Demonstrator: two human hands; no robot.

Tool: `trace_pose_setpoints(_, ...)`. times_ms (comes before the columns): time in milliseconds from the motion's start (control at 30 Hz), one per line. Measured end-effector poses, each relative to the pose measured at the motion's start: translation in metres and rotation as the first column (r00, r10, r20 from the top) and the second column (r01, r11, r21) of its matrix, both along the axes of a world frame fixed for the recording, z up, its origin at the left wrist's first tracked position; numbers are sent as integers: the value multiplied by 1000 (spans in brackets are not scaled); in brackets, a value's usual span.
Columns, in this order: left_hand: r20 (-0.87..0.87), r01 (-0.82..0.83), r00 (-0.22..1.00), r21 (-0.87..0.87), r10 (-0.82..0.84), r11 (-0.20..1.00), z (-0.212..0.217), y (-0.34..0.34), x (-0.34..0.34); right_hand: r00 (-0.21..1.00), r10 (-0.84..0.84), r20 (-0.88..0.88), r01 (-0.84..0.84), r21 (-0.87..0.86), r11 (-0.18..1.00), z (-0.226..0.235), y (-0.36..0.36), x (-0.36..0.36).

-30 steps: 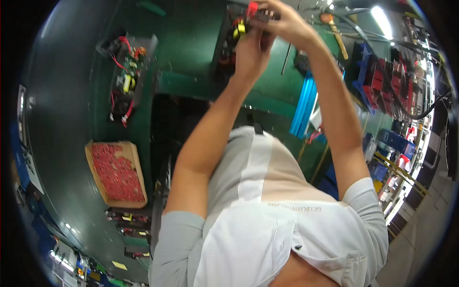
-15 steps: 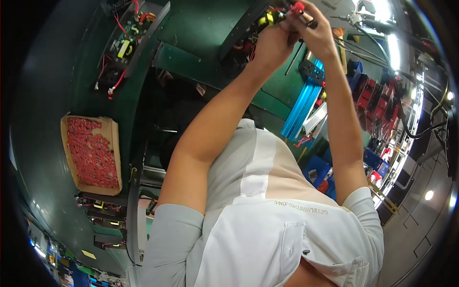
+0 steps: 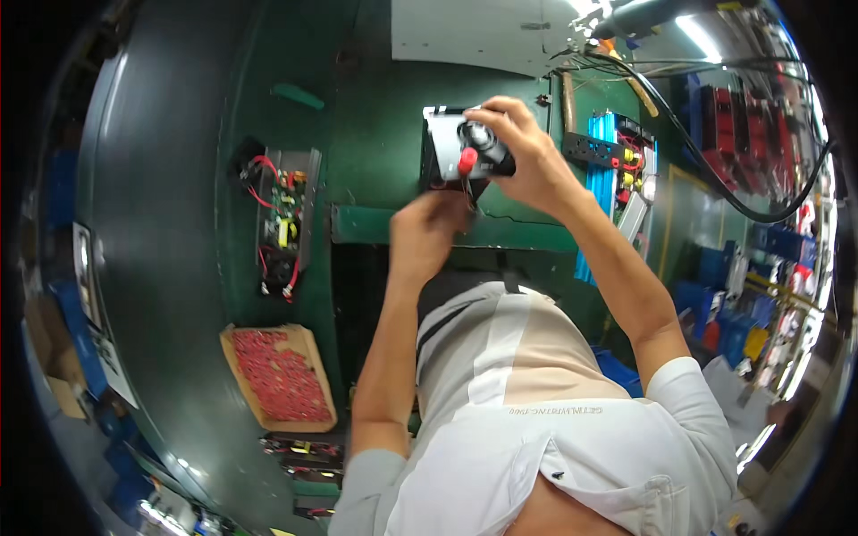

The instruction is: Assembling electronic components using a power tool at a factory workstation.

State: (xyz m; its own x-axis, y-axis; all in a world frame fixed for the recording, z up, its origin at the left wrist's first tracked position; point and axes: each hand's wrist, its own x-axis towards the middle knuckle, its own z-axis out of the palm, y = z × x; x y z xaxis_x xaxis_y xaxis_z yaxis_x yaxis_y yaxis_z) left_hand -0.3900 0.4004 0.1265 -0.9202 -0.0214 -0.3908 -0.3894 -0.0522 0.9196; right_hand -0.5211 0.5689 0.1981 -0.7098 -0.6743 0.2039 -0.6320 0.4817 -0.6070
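The right hand [image 3: 527, 165] has its fingers curled tight around a small grey-and-black box [image 3: 460, 152] at twelve o'clock. The left hand [image 3: 429, 237], fingers bunched together, pinches a red-handled tool [image 3: 466, 165] just below the box. A cardboard tray [image 3: 234, 344] at eight o'clock holds red parts [image 3: 281, 375].

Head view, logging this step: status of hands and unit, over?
Right hand grips black unit at its red knob. Left hand blurred just below it, grip unclear. Open wired unit and box of red parts sit apart, left.
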Motion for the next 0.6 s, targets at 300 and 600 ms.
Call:
trace_pose_setpoints(300, -128, -115, 974, 427, 186, 897, 18, -21, -47, 996, -86, -8, 85, -33, 996, 2, 8, 50)
trace_pose_setpoints(600, 76, -262, 965, 297, 251, 918, 46, 4, -39, 991, -91, -95, 95, 34, 995, -8, 10, 65)
